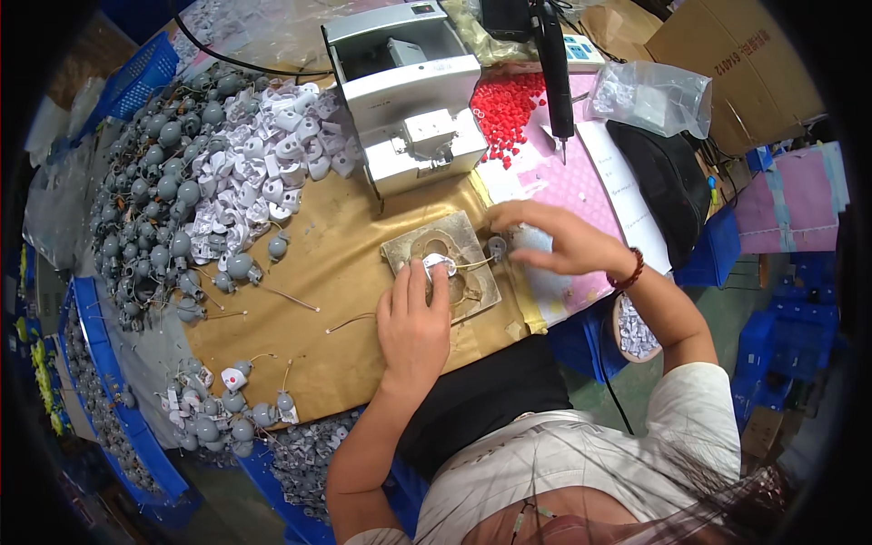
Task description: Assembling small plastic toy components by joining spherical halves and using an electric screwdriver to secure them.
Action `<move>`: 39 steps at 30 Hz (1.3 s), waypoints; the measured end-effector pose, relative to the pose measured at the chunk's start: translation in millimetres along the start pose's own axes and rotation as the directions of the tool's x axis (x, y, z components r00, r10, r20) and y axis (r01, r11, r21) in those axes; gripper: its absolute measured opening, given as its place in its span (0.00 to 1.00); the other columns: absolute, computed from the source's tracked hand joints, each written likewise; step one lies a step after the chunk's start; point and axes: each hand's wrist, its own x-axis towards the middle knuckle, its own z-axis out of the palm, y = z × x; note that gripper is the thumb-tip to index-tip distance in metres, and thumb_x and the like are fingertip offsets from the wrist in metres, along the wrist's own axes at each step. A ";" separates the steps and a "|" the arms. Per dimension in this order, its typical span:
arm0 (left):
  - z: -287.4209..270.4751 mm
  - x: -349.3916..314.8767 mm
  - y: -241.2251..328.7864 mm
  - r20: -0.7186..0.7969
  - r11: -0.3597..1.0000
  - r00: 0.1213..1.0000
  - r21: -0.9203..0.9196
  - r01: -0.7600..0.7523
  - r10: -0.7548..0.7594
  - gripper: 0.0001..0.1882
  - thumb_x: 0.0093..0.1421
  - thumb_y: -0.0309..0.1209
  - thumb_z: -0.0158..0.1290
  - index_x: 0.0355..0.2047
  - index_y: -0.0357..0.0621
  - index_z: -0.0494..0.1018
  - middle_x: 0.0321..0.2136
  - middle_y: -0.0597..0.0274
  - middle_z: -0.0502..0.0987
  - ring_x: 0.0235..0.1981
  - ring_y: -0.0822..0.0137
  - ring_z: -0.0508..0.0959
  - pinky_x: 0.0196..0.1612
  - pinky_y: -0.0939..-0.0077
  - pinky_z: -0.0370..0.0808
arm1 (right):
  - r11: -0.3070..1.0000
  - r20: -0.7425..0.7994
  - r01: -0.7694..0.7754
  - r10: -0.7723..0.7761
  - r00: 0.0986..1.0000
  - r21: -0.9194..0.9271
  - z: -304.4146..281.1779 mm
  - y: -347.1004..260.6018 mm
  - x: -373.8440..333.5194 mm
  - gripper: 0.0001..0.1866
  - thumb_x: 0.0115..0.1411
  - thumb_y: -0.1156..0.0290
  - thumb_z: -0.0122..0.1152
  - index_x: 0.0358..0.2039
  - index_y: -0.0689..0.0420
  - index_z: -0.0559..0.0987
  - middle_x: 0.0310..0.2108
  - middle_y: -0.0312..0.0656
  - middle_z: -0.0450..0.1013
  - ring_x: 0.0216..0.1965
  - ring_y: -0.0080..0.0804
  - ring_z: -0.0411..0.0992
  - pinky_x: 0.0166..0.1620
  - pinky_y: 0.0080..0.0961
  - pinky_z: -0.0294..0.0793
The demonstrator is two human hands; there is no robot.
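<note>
A square metal fixture block (486, 289) with round hollows lies in front of me on the brown-covered table. The fingertips of my left hand (413, 322) are pressed together on a small white plastic part (440, 262) in the block, holding it there. A thin pale wire runs right from this part to a small grey piece (497, 247) at the block's right edge. Around that piece my right hand (568, 238) hovers, thumb and fingers apart, apparently gripping nothing. Whether a fingertip touches the piece is hard to tell.
Heaped at the left are grey bulb-shaped parts (168, 186) and white plastic shells (272, 150). A white-and-silver machine (409, 100) stands behind the block. Red caps (505, 104) lie beside it, under a hanging black electric screwdriver (556, 82). More grey assemblies (209, 427) sit near left.
</note>
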 end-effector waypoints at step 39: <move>-8.9 37.3 -3.6 -0.038 0.976 0.987 -0.157 0.150 -0.158 0.19 0.50 0.28 0.62 0.44 0.45 0.76 0.36 0.61 0.75 0.40 0.57 0.74 0.41 0.63 0.72 | 0.966 -0.353 0.161 -0.225 0.908 -0.201 17.7 22.0 65.4 0.31 0.52 0.72 0.72 0.57 0.58 0.72 0.50 0.49 0.71 0.52 0.50 0.70 0.53 0.39 0.71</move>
